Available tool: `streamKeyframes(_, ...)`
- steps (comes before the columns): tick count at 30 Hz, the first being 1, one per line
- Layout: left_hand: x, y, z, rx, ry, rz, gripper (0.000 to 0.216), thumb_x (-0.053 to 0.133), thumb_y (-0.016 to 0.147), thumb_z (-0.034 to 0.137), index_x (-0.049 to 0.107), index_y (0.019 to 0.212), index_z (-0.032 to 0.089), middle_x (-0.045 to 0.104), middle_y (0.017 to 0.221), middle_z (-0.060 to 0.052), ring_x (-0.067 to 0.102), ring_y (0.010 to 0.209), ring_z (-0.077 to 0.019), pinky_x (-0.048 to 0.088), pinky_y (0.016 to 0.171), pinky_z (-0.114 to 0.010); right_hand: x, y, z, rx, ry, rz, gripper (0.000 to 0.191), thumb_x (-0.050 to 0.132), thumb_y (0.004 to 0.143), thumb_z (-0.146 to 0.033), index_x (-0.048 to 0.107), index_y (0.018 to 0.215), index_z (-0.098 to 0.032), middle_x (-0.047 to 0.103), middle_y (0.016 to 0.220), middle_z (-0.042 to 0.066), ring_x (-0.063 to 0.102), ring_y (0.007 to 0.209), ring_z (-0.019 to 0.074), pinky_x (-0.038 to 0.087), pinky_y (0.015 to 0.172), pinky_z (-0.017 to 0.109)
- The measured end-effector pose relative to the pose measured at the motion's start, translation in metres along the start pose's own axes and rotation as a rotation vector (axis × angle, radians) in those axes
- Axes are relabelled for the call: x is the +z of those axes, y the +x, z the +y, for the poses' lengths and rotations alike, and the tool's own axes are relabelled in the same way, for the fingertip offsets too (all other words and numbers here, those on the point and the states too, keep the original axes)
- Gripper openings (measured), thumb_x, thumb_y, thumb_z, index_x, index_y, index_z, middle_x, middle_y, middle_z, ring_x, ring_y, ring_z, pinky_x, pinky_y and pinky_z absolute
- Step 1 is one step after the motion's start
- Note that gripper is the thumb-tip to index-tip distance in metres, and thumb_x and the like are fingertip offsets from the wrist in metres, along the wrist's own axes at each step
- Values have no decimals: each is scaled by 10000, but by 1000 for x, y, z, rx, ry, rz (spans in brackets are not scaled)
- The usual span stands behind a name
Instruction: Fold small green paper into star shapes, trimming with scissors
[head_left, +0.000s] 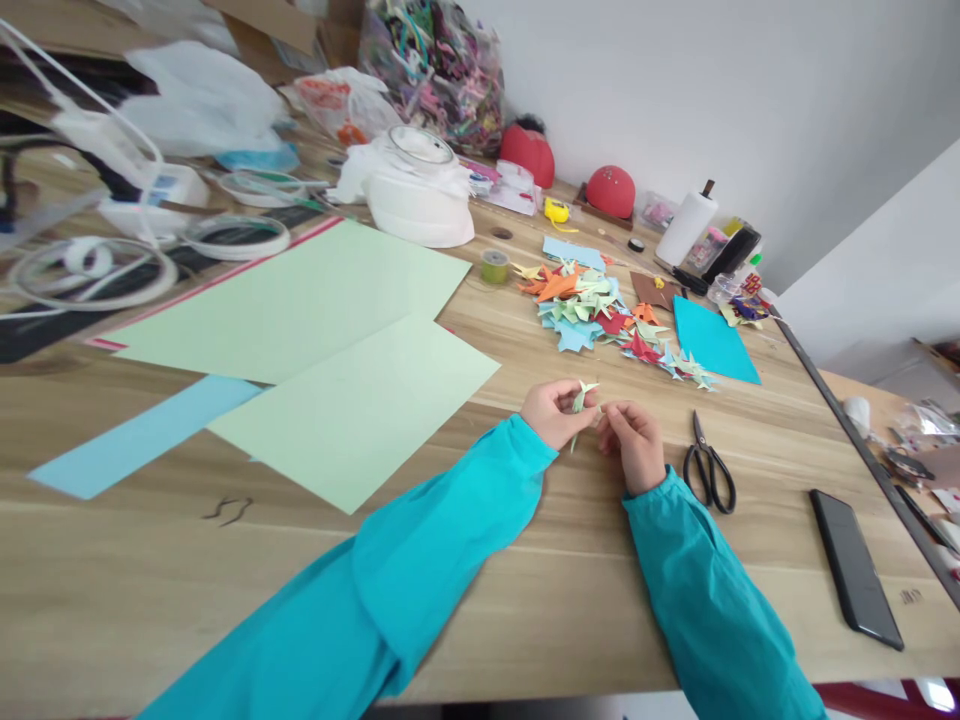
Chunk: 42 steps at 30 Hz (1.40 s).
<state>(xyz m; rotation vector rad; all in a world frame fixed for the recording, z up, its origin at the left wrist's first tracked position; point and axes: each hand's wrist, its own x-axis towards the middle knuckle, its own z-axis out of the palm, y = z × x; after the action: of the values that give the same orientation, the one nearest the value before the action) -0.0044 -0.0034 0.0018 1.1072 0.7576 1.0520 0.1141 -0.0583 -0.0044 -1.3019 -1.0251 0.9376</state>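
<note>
My left hand [556, 412] pinches a small pale green folded paper figure [580, 397] between thumb and fingers. Pointed tips of it stick out above and below the fingertips. Close beside, my right hand [632, 442] has its thumb and fingers pressed together at the near edge of the same figure; the exact grip is partly hidden. Black-handled scissors [708, 468] lie on the table to the right of my right hand. Beyond both hands is a heap of folded paper figures [592, 305] in green, blue, orange and red.
Large pale green sheets [360, 410] and a light blue strip [142, 435] cover the left side. A turquoise sheet [716, 340] lies at the right, a phone [855, 565] near the right edge. A spool [495, 266], white roll [420, 190] and coiled cables [90, 275] stand further back.
</note>
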Motion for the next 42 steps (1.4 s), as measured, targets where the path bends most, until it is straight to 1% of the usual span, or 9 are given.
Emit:
streamKeyframes(5, 0, 1, -3, 8, 21, -10, 274, 707, 466, 148, 632, 727, 108, 610, 628, 11, 579, 598, -116, 493, 637, -260, 1, -1, -1, -17, -39, -46, 269, 601, 718, -424, 567, 695, -158, 554, 533, -31, 454, 378, 66, 350, 364, 195)
streamKeyframes(9, 0, 2, -7, 1, 23, -19, 304, 703, 459, 151, 637, 753, 112, 614, 632, 13, 581, 599, -117, 487, 640, -260, 2, -2, -2, -31, -53, -54, 259, 609, 713, -407, 556, 665, -158, 544, 511, -36, 448, 372, 61, 353, 366, 190)
streamKeyframes(19, -3, 2, -6, 27, 74, 9, 344, 719, 469, 167, 652, 802, 109, 639, 686, -8, 586, 641, -126, 489, 656, -260, 1, 0, -1, 19, 18, 59, 268, 622, 699, -418, 552, 709, -160, 561, 521, -37, 455, 354, 64, 349, 341, 185)
streamKeyframes(23, -4, 3, -8, 16, 89, -5, 375, 727, 463, 184, 653, 823, 108, 641, 686, -13, 590, 633, -132, 488, 638, -264, 1, 0, -1, -5, 12, 37, 268, 619, 706, -422, 561, 730, -160, 564, 538, -36, 458, 360, 63, 352, 342, 186)
streamKeyframes(28, -4, 3, -9, 26, 124, -26, 367, 720, 473, 189, 653, 824, 108, 640, 690, -11, 578, 614, -119, 479, 610, -247, 1, 0, 0, -30, -20, 19, 264, 599, 723, -417, 546, 673, -164, 551, 507, -38, 452, 361, 65, 350, 350, 189)
streamKeyframes(33, -4, 2, -10, 43, 145, -18, 352, 725, 479, 207, 652, 809, 110, 643, 689, -16, 576, 609, -117, 477, 593, -242, 0, 1, 2, -9, -12, 63, 259, 598, 719, -411, 538, 675, -163, 546, 508, -40, 452, 352, 66, 344, 345, 189)
streamKeyframes(36, -4, 3, -12, 55, 118, 15, 361, 728, 477, 205, 655, 818, 111, 651, 696, -21, 587, 630, -126, 486, 611, -249, 0, 1, 2, 18, 12, 80, 244, 600, 715, -403, 544, 690, -166, 551, 524, -38, 455, 360, 69, 342, 353, 193)
streamKeyframes(39, -4, 6, -14, 72, 73, 84, 374, 732, 470, 208, 658, 824, 113, 656, 702, -24, 594, 646, -133, 495, 623, -254, 1, -2, 0, 10, -12, 3, 227, 612, 705, -387, 547, 674, -172, 556, 532, -31, 457, 389, 77, 356, 386, 205)
streamKeyframes(42, -3, 6, -14, 88, 44, 145, 365, 733, 477, 222, 659, 817, 112, 652, 691, -20, 594, 631, -129, 501, 610, -249, 5, -6, -1, -54, -132, -122, 191, 644, 685, -354, 572, 706, -178, 563, 560, -25, 472, 444, 89, 377, 439, 217)
